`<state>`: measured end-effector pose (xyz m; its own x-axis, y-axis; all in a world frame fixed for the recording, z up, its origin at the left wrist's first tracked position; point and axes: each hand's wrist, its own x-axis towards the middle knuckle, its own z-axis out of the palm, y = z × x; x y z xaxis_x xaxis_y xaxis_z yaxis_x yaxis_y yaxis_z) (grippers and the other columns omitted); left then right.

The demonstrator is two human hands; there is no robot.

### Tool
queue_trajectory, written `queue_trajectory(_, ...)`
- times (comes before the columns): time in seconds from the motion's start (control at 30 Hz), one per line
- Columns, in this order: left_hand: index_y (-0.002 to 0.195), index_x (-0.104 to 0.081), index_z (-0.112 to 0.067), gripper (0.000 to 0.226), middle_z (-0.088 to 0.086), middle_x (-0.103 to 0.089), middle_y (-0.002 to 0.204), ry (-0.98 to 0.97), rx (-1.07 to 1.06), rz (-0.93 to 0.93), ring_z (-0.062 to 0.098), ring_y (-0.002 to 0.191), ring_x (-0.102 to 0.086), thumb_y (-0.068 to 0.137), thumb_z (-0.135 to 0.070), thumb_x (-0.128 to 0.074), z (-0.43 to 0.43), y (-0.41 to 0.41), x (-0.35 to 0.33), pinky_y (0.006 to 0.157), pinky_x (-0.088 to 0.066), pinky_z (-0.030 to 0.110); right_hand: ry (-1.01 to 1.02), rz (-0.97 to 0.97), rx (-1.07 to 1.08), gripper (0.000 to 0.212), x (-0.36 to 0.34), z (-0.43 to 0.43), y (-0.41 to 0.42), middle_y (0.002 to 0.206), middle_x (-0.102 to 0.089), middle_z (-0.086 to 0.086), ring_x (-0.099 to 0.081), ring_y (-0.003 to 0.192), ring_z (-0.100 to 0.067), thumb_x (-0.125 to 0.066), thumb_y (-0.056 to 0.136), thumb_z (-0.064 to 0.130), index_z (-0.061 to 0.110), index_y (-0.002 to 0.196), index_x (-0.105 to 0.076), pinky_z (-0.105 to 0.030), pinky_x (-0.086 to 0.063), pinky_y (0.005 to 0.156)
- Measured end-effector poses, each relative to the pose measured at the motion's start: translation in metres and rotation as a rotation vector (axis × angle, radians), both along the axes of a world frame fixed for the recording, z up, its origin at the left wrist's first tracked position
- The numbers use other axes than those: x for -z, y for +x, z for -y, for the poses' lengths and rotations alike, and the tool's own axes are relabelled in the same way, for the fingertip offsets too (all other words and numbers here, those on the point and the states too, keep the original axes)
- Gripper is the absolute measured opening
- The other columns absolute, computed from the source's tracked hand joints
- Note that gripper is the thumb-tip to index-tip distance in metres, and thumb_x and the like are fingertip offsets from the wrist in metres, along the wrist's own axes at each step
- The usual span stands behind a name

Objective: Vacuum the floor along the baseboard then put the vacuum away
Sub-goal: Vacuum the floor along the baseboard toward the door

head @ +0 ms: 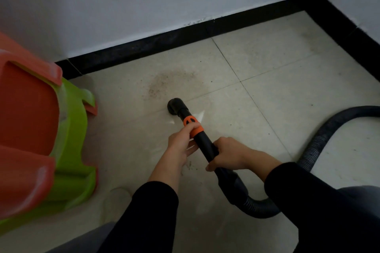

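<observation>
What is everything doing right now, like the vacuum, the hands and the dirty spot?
vacuum wand: tilted down, nozzle at the floor.
left hand: grips the orange collar.
right hand: grips the black tube.
hose: lying curved on the floor.
dirt patch: not vacuumed, between nozzle and baseboard.
stools: stacked, orange over green.

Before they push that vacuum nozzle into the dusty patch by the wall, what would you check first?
1. Grip: left hand holds the orange collar, right hand the black tube: ok.
2. Nozzle touching the floor: cannot tell.
3. Dust patch before the baseboard cleared: not ok.
4. Hose unkinked where visible: ok.
5. Stacked stools clear of the path: ok.
</observation>
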<state>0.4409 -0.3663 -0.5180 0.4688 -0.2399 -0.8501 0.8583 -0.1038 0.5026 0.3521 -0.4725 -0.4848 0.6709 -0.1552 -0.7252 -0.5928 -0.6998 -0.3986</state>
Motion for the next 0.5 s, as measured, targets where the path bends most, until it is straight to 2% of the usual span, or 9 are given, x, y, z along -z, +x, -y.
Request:
queue_trajectory(0.13, 0.122, -0.054, -0.006, 0.054, 0.011, -0.06, 0.117, -0.028, 0.007, -0.005, 0.025, 0.095, -0.064, 0.077, -0.025, -0.078, -0.003, 0.011, 0.002, 0.065, -0.056, 0.032, 0.013, 0.004, 0.005, 0.031, 0.005, -0.002, 0.011, 0.068, -0.055, 0.003, -0.054, 0.059, -0.009, -0.078, 0.073, 0.034, 0.022, 0.069, -0.051, -0.019, -0.038, 0.051)
queue_trajectory(0.3, 0.125, -0.054, -0.007, 0.056, 0.008, -0.06, 0.115, -0.055, 0.056, 0.001, 0.023, 0.097, -0.064, 0.08, -0.031, -0.077, -0.006, 0.026, 0.006, 0.067, -0.056, 0.03, 0.017, 0.004, 0.025, 0.03, 0.012, -0.003, 0.026, 0.072, -0.057, 0.003, -0.057, 0.064, -0.011, -0.079, 0.073, 0.034, 0.017, 0.082, -0.056, -0.021, -0.043, 0.056)
queue_trajectory(0.4, 0.125, -0.054, -0.008, 0.056, 0.008, -0.059, 0.12, -0.068, 0.075, 0.011, 0.024, 0.1, -0.064, 0.081, -0.033, -0.076, -0.006, 0.035, 0.008, 0.071, -0.057, 0.031, 0.019, -0.002, 0.034, 0.029, 0.014, -0.003, 0.035, 0.073, -0.058, 0.003, -0.058, 0.066, -0.012, -0.079, 0.072, 0.035, 0.019, 0.08, -0.055, -0.022, -0.043, 0.057)
queue_trajectory(0.5, 0.121, -0.055, -0.008, 0.05, 0.005, -0.059, 0.112, -0.077, 0.077, 0.028, 0.022, 0.097, -0.064, 0.083, -0.033, -0.075, -0.005, 0.044, 0.01, 0.071, -0.057, 0.031, 0.03, -0.006, 0.037, 0.029, 0.015, -0.002, 0.044, 0.073, -0.058, 0.002, -0.059, 0.068, -0.014, -0.078, 0.073, 0.034, 0.02, 0.074, -0.053, -0.022, -0.043, 0.058)
